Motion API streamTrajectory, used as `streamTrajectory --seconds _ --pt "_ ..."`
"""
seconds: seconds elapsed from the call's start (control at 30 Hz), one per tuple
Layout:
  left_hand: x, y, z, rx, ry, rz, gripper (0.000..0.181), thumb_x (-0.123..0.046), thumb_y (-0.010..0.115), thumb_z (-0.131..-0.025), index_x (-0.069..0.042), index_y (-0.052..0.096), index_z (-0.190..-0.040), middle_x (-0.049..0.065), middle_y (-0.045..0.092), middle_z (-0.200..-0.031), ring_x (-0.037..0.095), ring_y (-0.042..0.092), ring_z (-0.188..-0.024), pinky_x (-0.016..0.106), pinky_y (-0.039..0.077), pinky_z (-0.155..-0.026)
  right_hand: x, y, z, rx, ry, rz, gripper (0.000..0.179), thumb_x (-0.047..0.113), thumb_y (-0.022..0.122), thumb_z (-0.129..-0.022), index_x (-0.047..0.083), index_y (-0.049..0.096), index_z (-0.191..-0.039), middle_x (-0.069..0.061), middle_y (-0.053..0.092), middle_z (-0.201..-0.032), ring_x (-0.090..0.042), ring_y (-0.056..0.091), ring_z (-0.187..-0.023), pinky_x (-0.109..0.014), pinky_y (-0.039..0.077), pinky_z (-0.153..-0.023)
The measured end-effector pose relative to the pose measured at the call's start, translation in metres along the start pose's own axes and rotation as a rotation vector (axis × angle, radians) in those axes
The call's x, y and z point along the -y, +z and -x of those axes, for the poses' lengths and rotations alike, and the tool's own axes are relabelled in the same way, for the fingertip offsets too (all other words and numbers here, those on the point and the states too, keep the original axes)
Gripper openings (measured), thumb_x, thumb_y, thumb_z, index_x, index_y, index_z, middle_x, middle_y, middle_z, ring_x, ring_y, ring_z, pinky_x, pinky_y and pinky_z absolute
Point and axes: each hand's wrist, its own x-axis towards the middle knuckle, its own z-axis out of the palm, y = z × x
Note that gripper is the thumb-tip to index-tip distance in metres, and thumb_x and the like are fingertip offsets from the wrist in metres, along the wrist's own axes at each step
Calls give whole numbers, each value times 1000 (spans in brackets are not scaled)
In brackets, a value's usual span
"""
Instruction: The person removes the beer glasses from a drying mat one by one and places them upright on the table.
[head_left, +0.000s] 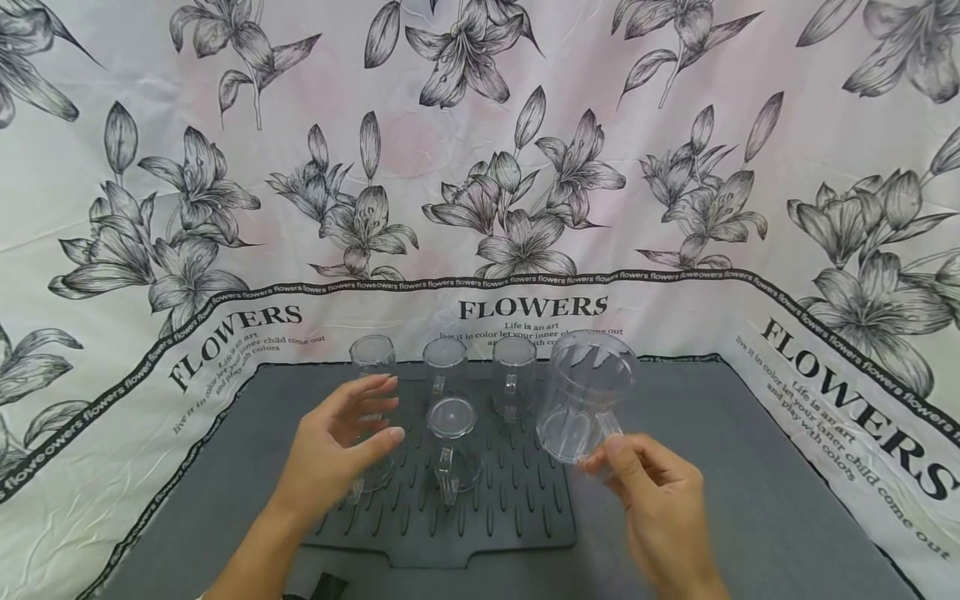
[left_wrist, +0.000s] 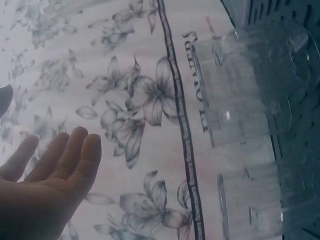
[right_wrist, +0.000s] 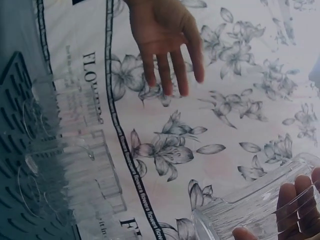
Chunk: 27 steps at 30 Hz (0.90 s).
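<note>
My right hand [head_left: 663, 500] pinches the handle of a clear mug [head_left: 573, 400] and holds it tilted above the right edge of a dark drying mat [head_left: 510, 533]. In the right wrist view, fingers show through the wall of this mug [right_wrist: 240, 212]. My left hand [head_left: 333, 446] hovers over the mat's left side with fingers spread and nothing in them. It partly hides a clear mug [head_left: 384, 471] behind it. Another clear mug [head_left: 459, 467] stands at the mat's middle, its handle toward me. In the left wrist view, the left hand [left_wrist: 47, 185] is also bare.
Along the back of the mat stand a left clear mug [head_left: 372, 354], a middle one [head_left: 446, 362] and a right one [head_left: 514, 379]. A flower-printed cloth [head_left: 420, 233] rises behind the grey table [head_left: 750, 508]. A small black item [head_left: 328, 586] lies at the front edge.
</note>
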Motion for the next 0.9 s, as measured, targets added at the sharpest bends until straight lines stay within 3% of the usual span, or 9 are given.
streamTrajectory --seconds 0.17,0.33,0.53,0.77,0.9 --pt "3 -12 5 -72 -11 -20 54 3 73 -84 -7 55 -134 6 57 -131 26 58 -112 33 51 -87 -1 -1 -6 -33 -45 -26 20 -14 46 -96 -15 63 -85 -16 65 -81 -22 64 -79 -32 54 -81" --pt "9 -25 9 -156 2 -63 51 7 72 -83 -4 58 -131 8 60 -125 23 59 -108 28 52 -82 0 -4 -13 -70 -37 -18 20 -12 48 -97 -14 62 -82 -14 65 -79 -22 65 -78 -32 54 -80" --pt "21 -42 16 -236 -81 -143 48 -2 74 -85 -9 60 -131 3 60 -124 15 60 -106 22 51 -82 0 -8 -20 -122 -36 -9 22 -8 51 -97 -14 61 -79 -14 65 -76 -22 65 -76 -32 55 -79" --pt "39 -54 27 -258 -157 -202 48 -9 73 -88 -6 57 -134 11 56 -132 9 54 -112 18 45 -89 -2 -13 -29 -174 -12 57 23 -3 55 -97 -16 59 -78 -14 63 -76 -23 65 -75 -33 56 -78" --pt "54 -58 35 -262 -217 -255 49 -16 73 -90 -7 56 -135 10 55 -133 7 50 -116 15 42 -89 -3 -17 -37 -209 13 126 28 3 58 -97 -17 58 -78 -14 63 -75 -23 65 -75 -33 56 -78"
